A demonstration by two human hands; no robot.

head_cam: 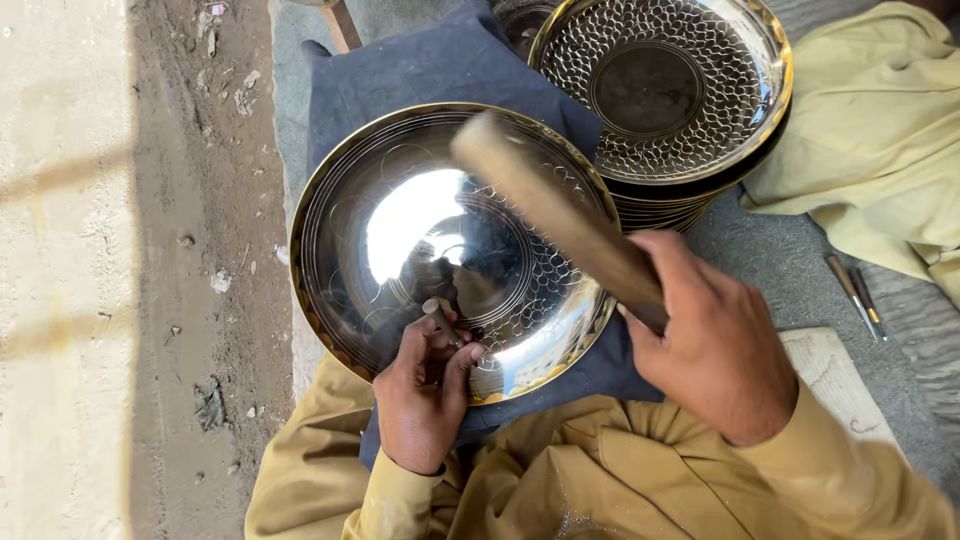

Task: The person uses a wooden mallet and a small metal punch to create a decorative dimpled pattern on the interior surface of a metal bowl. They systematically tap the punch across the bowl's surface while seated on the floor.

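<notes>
A shiny round metal plate with a brass rim lies on dark blue cloth in my lap. Part of its face carries a scale-like engraved pattern. My left hand pinches a small metal chisel upright against the plate's lower part. My right hand grips a wooden mallet, raised and tilted over the plate's right half, its head blurred.
A stack of patterned metal plates stands at the upper right on the cloth. Two thin metal tools lie on the grey ground to the right, beside a pale yellow cloth. Bare dirt ground runs along the left.
</notes>
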